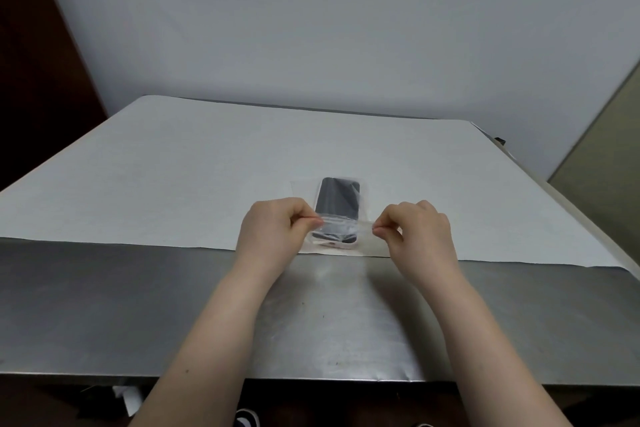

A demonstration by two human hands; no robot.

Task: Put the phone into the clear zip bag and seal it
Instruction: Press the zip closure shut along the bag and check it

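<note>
A dark phone [336,201] lies inside the clear zip bag [364,199], which rests on white paper near its front edge. The bag's near end, with the zip strip, runs between my two hands. My left hand [273,229] pinches the left end of that strip between thumb and forefinger. My right hand [417,230] pinches the right end the same way. The phone's lower end shows blurred through the plastic between my hands.
White paper [207,166] covers most of the metal table [138,305], whose bare steel strip runs along the near edge. A grey wall stands behind. Shoes [247,419] show on the floor below the table edge.
</note>
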